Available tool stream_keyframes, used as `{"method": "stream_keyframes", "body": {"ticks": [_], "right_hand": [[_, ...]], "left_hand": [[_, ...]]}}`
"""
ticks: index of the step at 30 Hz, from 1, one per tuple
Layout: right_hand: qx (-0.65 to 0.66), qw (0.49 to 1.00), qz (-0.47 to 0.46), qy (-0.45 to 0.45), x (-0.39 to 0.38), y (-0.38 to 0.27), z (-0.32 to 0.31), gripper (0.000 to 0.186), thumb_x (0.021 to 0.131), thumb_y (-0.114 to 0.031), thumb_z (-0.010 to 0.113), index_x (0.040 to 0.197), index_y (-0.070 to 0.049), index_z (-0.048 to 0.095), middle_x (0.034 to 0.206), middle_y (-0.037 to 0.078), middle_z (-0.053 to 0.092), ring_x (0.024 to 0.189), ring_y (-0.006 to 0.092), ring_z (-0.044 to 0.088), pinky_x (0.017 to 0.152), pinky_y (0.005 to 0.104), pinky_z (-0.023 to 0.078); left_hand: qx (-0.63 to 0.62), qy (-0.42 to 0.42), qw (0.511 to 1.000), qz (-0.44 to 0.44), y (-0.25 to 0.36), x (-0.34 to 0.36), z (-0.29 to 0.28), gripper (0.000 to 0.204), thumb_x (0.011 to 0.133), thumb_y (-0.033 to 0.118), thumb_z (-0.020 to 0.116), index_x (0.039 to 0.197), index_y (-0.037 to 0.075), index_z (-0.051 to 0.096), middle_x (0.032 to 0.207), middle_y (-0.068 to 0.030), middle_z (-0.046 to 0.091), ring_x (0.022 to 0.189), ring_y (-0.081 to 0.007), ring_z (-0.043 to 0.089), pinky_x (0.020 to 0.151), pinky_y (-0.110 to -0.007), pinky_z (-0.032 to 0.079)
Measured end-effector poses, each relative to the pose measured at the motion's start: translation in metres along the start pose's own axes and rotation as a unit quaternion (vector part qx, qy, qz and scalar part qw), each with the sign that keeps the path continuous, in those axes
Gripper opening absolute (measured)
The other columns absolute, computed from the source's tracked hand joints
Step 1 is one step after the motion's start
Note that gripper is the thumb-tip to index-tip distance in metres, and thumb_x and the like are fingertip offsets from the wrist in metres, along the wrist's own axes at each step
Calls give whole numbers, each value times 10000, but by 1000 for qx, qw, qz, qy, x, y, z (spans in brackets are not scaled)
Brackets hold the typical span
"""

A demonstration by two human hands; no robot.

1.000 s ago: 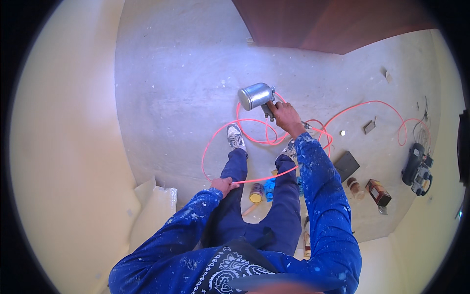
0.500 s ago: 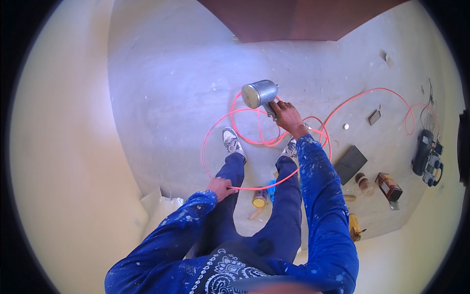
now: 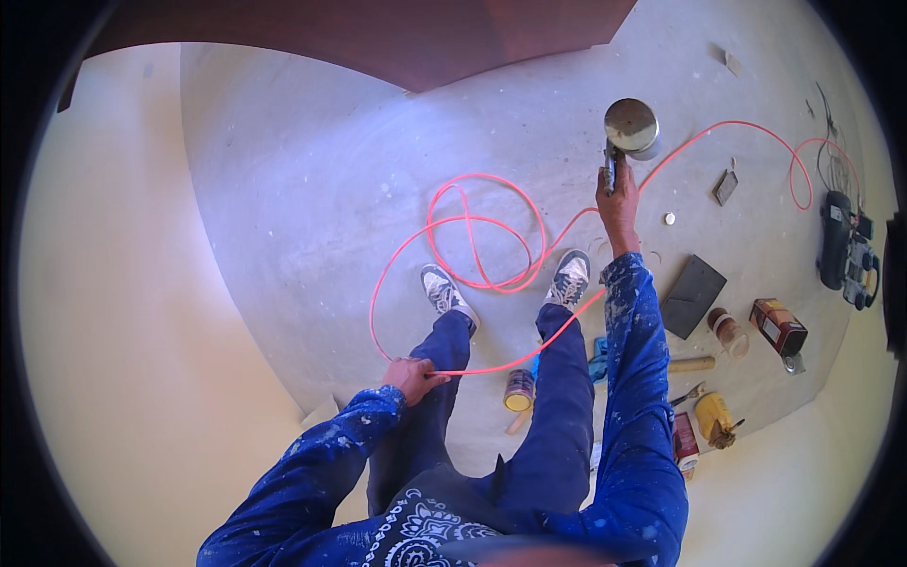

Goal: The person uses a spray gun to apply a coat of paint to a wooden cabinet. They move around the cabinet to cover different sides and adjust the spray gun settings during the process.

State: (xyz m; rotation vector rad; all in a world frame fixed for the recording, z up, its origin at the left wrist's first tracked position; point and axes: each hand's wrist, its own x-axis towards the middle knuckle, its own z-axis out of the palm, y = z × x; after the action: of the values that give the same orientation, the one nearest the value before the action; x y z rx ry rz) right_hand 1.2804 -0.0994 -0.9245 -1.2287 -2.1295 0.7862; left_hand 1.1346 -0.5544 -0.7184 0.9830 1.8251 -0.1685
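Tins right of shoes (image 3: 570,276): brown box (image 3: 778,326), yellow can (image 3: 518,390); right hand (image 3: 619,201) grasps spray gun (image 3: 627,134), left hand (image 3: 413,378) clenches hose (image 3: 472,241).

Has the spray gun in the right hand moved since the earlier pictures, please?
Yes. The right hand has carried the spray gun outward to the right, away from the pink hose loops on the floor that it hung beside before.

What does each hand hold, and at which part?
The right hand holds a spray gun by its handle, under the metal cup. The left hand grips the orange hose along its length.
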Motion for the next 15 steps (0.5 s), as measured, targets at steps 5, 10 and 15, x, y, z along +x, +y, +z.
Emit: {"method": "stream_keyframes", "body": {"ticks": [5, 10, 15], "right_hand": [[-5, 996, 24, -90, -3, -14, 23, 484, 896, -142, 664, 1360, -92, 539, 1105, 187, 653, 939, 411, 648, 768, 462, 542], [23, 958, -89, -273, -34, -72, 69, 642, 742, -28, 617, 1371, -108, 517, 991, 177, 637, 880, 397, 634, 762, 500, 524], [69, 903, -172, -387, -52, -125, 86, 697, 731, -27, 643, 1405, -125, 497, 1079, 196, 647, 987, 399, 639, 857, 480, 535]], "left_hand": [[8, -1, 1000, -11, 1, 1, 1, 484, 879, 549, 643, 777, 79, 694, 746, -149, 684, 751, -360, 674, 714, -478, 525], [0, 3, 1000, -4, -2, 4, 4, 499, 880, 565, 632, 781, 80, 696, 743, -149, 682, 747, -358, 675, 712, -475, 525], [-2, 9, 1000, -11, -2, 4, 4, 480, 873, 554, 650, 785, 85, 697, 741, -143, 685, 746, -354, 678, 703, -471, 527]]}}
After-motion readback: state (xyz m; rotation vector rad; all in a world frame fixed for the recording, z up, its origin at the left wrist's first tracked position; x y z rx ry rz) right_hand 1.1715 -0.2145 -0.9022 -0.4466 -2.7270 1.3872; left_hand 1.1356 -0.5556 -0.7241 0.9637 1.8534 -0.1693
